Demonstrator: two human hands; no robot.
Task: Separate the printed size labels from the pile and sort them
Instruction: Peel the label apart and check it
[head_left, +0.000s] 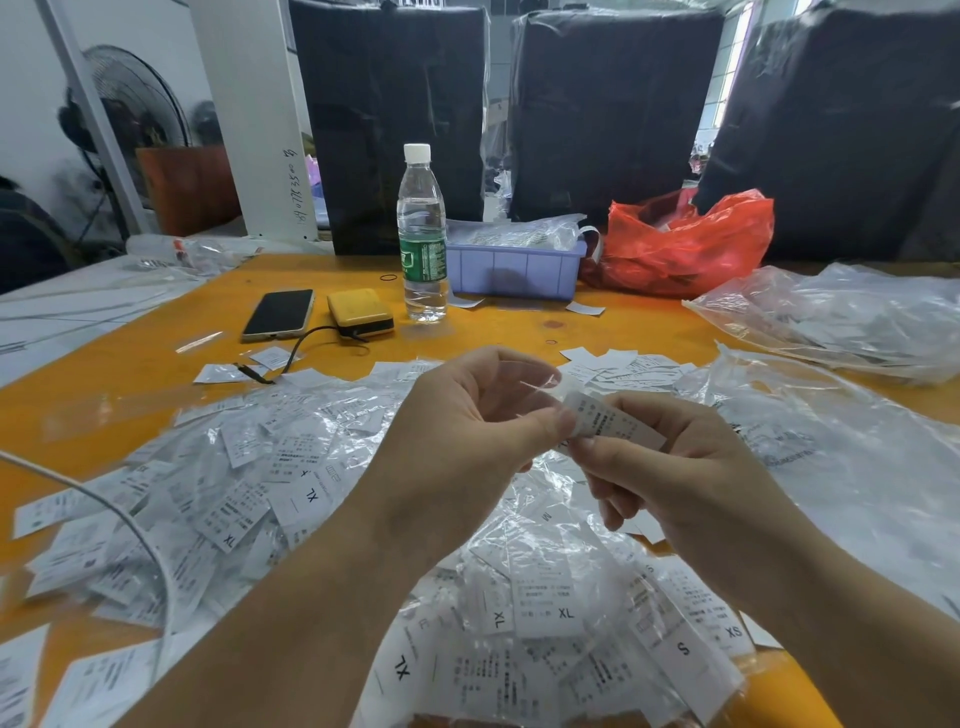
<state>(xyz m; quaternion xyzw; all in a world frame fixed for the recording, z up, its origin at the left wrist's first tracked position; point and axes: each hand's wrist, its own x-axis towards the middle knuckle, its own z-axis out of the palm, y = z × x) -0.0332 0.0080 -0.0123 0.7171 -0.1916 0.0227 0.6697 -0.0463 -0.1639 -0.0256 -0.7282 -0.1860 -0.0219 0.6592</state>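
hands: 2, both raised over the pile, meeting mid-frame
left hand (470, 415): fingers curled, thumb tip pressed vs the near end of the held label; also a clear plastic sleeve (530, 376) in its curled fingers
right hand (670, 467): thumb + forefinger pinch the same label from below/right, other fingers curled under
held label (610, 421): 1, white w/ small print, spans between the two thumbs, tilted, far end lies over right forefinger; size mark not readable
label pile (291, 488): too many to count, loose on the orange table (130, 364), mixed w/ crumpled clear film; under and around both forearms
readable sizes in pile: XL x5, S x1, XS x1, M x1; rest blurred
separate small heap (623, 366): few labels, just beyond the hands
water bottle (422, 234): 1, upright, capped
phone (279, 314): 1, face up, beside yellow power bank (360, 313) (1), cable attached
blue tray (514, 267): 1, bagged stuff inside
red bag (680, 244): 1, right of tray
clear bags (841, 317): 2 at right
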